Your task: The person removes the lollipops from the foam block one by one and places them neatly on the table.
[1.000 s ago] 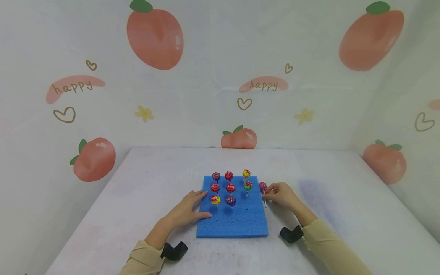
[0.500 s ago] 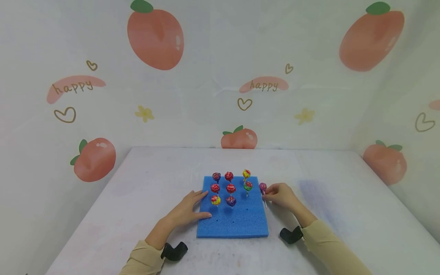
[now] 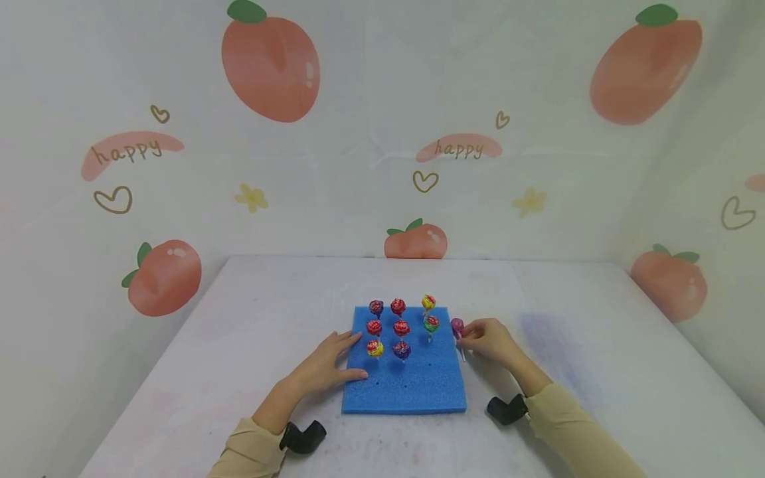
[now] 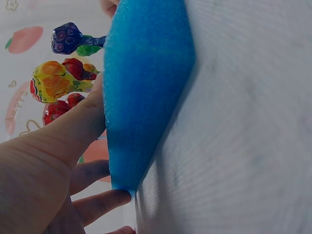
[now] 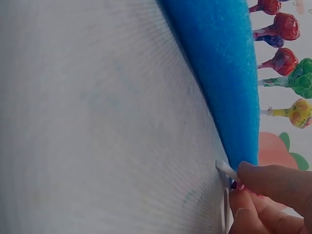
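Observation:
A blue foam board (image 3: 412, 397) lies flat on the table, with several wrapped lollipops standing upright in it, among them a green one (image 3: 431, 323) and a yellow one (image 3: 374, 348). My left hand (image 3: 325, 365) rests at the board's left edge, thumb and fingers spread and touching the foam. Just past the right edge, my right hand (image 3: 491, 340) pinches a pink-purple lollipop (image 3: 457, 325) below its head. In the right wrist view the white stick (image 5: 225, 169) of that lollipop pokes out from between thumb and fingers, beside the foam; its head is mostly hidden there.
Small holes (image 3: 429, 364) show in the foam's front part and right side. Black curved wrist mounts (image 3: 507, 409) sit at both sleeves. White cloth printed with peaches hangs behind the white table (image 3: 287, 285).

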Demonstrator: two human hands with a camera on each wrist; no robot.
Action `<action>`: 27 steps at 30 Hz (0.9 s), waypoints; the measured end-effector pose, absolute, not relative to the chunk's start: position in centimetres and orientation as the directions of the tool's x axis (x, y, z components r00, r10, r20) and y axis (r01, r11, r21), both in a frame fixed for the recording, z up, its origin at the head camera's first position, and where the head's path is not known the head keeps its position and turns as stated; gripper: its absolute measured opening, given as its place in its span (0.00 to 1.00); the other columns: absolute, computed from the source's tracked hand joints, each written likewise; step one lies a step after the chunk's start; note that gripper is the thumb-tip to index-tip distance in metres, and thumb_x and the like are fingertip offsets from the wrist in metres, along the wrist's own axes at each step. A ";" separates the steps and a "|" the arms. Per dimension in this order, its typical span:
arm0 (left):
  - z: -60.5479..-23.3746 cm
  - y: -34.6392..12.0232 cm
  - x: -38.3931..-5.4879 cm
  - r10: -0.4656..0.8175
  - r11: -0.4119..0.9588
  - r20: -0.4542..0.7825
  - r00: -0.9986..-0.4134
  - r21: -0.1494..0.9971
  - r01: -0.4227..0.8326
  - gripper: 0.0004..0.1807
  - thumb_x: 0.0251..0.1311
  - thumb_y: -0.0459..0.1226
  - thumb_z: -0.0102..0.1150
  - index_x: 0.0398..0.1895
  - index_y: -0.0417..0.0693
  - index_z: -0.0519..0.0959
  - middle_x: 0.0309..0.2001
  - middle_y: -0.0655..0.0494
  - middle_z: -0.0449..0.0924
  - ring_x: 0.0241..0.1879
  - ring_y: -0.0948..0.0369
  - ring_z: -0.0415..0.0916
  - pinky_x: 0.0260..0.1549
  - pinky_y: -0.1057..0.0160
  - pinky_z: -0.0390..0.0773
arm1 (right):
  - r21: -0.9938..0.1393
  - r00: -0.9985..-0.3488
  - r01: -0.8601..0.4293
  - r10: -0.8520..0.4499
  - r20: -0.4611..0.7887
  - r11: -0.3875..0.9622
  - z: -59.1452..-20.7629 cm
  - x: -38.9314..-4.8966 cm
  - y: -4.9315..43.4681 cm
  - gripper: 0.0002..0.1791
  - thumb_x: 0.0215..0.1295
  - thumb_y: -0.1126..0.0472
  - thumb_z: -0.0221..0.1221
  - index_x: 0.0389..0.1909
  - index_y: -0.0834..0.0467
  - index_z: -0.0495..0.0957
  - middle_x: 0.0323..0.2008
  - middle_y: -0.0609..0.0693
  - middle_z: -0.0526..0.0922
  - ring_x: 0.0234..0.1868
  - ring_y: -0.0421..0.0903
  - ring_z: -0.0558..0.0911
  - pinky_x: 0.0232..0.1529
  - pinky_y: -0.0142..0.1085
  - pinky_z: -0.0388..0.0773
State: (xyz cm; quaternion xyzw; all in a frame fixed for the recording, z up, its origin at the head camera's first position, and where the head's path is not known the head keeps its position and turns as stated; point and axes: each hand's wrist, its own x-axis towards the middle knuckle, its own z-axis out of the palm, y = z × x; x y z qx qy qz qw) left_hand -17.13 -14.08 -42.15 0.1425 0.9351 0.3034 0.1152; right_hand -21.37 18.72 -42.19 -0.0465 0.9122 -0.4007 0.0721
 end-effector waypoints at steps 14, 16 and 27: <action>-42.1 -14.0 -17.1 0.342 0.771 -0.124 -0.931 0.603 0.203 0.43 0.51 0.52 0.64 0.69 0.46 0.61 0.69 0.41 0.59 0.71 0.39 0.47 0.65 0.36 0.54 | -0.759 -0.983 -0.044 -0.164 -0.083 0.649 -42.2 -21.3 18.8 0.14 0.52 0.64 0.66 0.36 0.70 0.80 0.24 0.54 0.83 0.21 0.37 0.75 0.23 0.30 0.74; -42.2 -14.0 -17.1 0.342 0.772 -0.124 -0.931 0.603 0.203 0.43 0.51 0.52 0.64 0.69 0.46 0.61 0.69 0.41 0.59 0.71 0.39 0.47 0.65 0.36 0.54 | -0.756 -0.983 -0.045 -0.164 -0.083 0.653 -42.2 -21.3 18.8 0.14 0.52 0.63 0.65 0.36 0.70 0.80 0.25 0.54 0.83 0.21 0.37 0.75 0.23 0.30 0.74; -42.2 -14.1 -17.2 0.344 0.771 -0.126 -0.931 0.603 0.203 0.43 0.51 0.53 0.64 0.69 0.46 0.61 0.70 0.41 0.58 0.71 0.39 0.47 0.65 0.35 0.53 | -0.714 -0.987 0.022 -0.100 -0.128 0.700 -41.6 -21.2 19.1 0.14 0.56 0.59 0.63 0.39 0.65 0.81 0.30 0.55 0.84 0.27 0.42 0.77 0.27 0.31 0.73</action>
